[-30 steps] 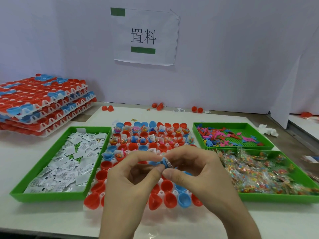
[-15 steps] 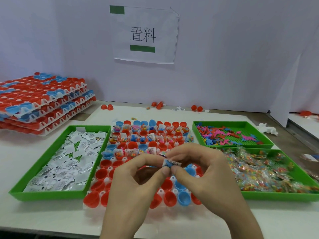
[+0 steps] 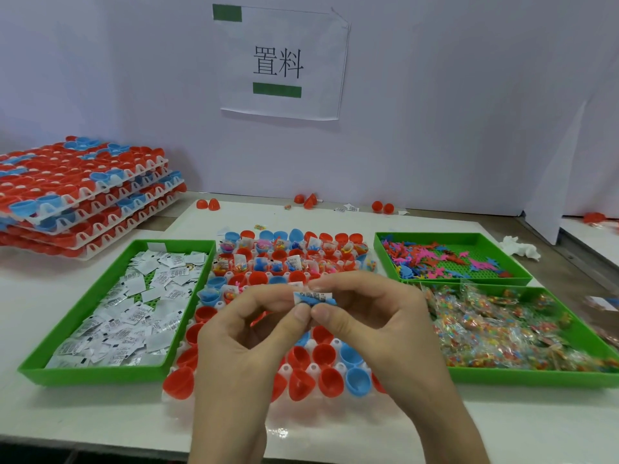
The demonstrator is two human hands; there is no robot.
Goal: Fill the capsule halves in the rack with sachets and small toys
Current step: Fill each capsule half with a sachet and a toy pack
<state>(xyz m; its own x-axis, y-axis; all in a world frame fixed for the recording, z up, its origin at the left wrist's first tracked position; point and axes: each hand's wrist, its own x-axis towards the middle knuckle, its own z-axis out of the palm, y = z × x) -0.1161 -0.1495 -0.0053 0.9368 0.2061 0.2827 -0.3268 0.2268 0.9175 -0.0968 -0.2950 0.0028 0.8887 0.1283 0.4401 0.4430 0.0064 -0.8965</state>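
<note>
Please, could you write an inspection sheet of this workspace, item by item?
Surface: white table, mostly covered.
Job's things: rack, far rows filled, near ones mostly empty; trays of sachets, toys, clear bags.
Clutter: loose red halves, tissue at the back.
Hands: left hand and right hand pinch one sachet with a blue toy above the rack.
Cables: nothing seen.
Surroundings: stack of racks on the left, sign behind.

The left hand (image 3: 241, 333) and right hand (image 3: 378, 316) pinch a white, papery sachet (image 3: 321, 295). Just under them, the red and blue capsule halves (image 3: 323, 354) are smooth, shiny plastic. Right of the right hand, the bags (image 3: 502, 329) are clear, crinkly and shiny.
</note>
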